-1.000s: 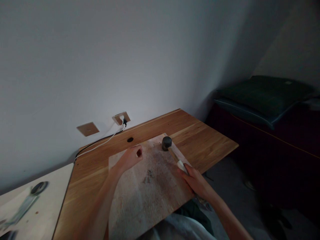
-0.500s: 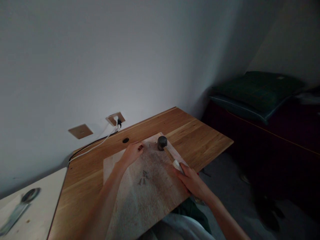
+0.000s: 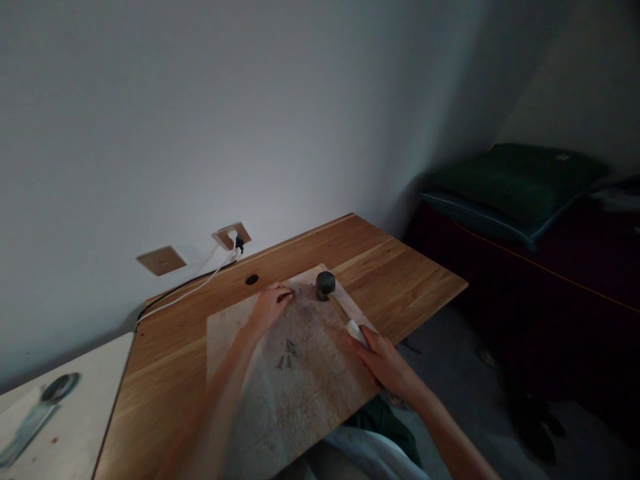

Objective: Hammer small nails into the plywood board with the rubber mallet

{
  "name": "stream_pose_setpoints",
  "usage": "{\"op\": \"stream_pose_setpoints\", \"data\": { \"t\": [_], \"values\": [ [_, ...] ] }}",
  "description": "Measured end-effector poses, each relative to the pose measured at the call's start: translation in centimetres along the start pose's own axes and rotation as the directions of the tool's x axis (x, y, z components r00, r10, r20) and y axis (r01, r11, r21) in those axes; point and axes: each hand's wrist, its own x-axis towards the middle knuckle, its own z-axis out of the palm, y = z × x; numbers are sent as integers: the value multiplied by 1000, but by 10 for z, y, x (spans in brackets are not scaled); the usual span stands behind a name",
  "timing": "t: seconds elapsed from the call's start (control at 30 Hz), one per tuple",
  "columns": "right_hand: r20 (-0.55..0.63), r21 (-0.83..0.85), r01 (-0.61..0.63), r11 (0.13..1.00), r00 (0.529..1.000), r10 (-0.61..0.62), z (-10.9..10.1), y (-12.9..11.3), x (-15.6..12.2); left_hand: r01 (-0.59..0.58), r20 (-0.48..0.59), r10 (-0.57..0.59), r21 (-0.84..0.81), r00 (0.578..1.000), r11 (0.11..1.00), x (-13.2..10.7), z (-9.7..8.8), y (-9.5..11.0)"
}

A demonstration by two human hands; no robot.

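Atop a wooden desk [image 3: 410,270], a black-headed mallet [image 3: 338,307] is gripped by the right hand [image 3: 386,360], its head near the far corner of a worn board [image 3: 315,400]; the left hand [image 3: 270,308] is bunched nearby, any hold unclear; nail-like pieces [image 3: 285,361] are clustered mid-board.

No legible lettering or numbers — just a pale patch [image 3: 563,157], unreadable, on the green cushion [image 3: 515,181].

Left hand [image 3: 274,305] and right hand [image 3: 385,360]: bare, five-fingered type. Left forearm [image 3: 233,367] and right forearm [image 3: 440,423]: bare along the visible length. Clothing, beyond the near edge of the board [image 3: 300,407]: pale grey garment [image 3: 375,457], light curved border; dark green garment [image 3: 387,420] adjoining. Fabric texture: indistinct.
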Motion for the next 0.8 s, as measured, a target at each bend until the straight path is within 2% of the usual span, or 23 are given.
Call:
{"op": "stream_pose_setpoints", "data": {
  "t": [0.13, 0.27, 0.37, 0.47, 0.6, 0.67, 0.73, 0.8],
  "values": [
    [24, 5, -14, 1000, 1000, 14, -2, -7, -1, 45, -74, -51, -71, 996, 996, -6, 10, -5],
    [74, -54, 20, 998, 997, -16, 0, -32, 0, 113, -80, -125, -143, 989, 983, -9, 13, -6],
    [148, -49, 17, 999, 989, -9, 11, -49, 6, 145, -89, -169, -233, 982, 962, -9, 15, -5],
    [157, -1, 61, 998, 986, -60, 28, -54, 14, 165, -120, -205, -277, 971, 947, -9, 14, -6],
    [171, -39, 74, 997, 983, -66, 38, -56, 20, 192, -303, -291, -316, 908, 929, -8, 7, -10],
    [171, -34, 60, 998, 984, -53, 36, -58, 16, 221, -339, -330, -322, 881, 921, -10, 2, -9],
    [167, 1, 34, 999, 985, -34, 31, -56, 8, 225, -280, -301, -272, 912, 935, -17, -6, -4],
    [172, 47, 0, 999, 985, -8, 25, -51, -3, 156, -108, -180, -200, 978, 967, -29, -15, 6]
  ]
}}
